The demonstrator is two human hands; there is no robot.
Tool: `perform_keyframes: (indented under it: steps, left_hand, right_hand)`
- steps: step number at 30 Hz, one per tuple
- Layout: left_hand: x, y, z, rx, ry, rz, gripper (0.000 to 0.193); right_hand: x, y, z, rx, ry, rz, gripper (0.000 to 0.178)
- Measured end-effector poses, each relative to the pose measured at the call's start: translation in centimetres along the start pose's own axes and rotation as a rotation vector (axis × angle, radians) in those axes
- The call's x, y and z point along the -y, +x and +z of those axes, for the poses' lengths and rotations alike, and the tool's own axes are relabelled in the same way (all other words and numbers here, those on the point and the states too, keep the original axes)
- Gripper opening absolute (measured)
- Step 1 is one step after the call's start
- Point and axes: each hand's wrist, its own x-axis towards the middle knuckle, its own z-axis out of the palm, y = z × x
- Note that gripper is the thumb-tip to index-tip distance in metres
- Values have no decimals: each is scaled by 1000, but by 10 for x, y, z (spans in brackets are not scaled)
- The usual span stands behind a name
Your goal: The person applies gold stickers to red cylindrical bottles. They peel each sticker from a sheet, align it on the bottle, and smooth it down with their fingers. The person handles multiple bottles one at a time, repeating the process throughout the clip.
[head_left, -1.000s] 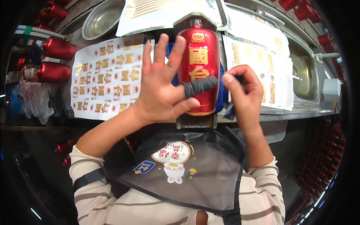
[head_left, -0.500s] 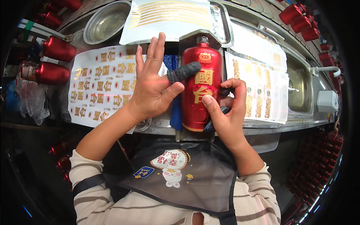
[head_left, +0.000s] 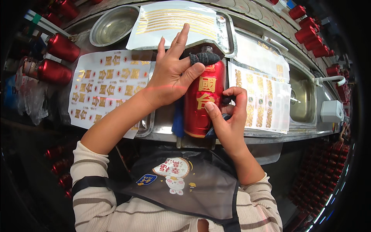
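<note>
A red bottle (head_left: 201, 114) with raised gold characters lies face up, its neck pointing away from me, in a metal cradle (head_left: 198, 46). My left hand (head_left: 170, 75) has its fingers stretched out. Its index finger wears a dark knitted finger cover (head_left: 205, 58) and lies across the bottle's shoulder, hiding most of the emblem there. My right hand (head_left: 230, 120) grips the bottle's right side, thumb on the front beside the lower character and fingers curled, with dark covers partly showing. Some dark blue cloth (head_left: 177, 121) shows beneath the bottle's left side.
Sheets of gold character stickers (head_left: 104, 87) lie at left, more gold sticker sheets (head_left: 259, 100) at right, and a sheet of gold strips (head_left: 174, 23) behind. A metal bowl (head_left: 114, 26) stands far left, a sink (head_left: 303, 98) right. Red bottles (head_left: 54, 71) stand at left.
My left hand has moved up the bottle, its covered finger going from the upper character to the shoulder by the neck. My right hand keeps its hold; the view has shifted slightly.
</note>
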Motion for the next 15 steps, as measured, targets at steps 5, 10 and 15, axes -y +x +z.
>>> perform_keyframes:
  steps: [5,10,15]
  left_hand:
    - [-4,-2,0,-80,80,150,52]
    - [-18,-35,-4,-17,229,249,40]
    - [-18,-57,6,-84,203,191,38]
  right_hand:
    - [-10,3,1,-7,52,-6,49]
    - [-15,10,-7,54,446,128,34]
    - [-44,31,-44,-76,720,394,19]
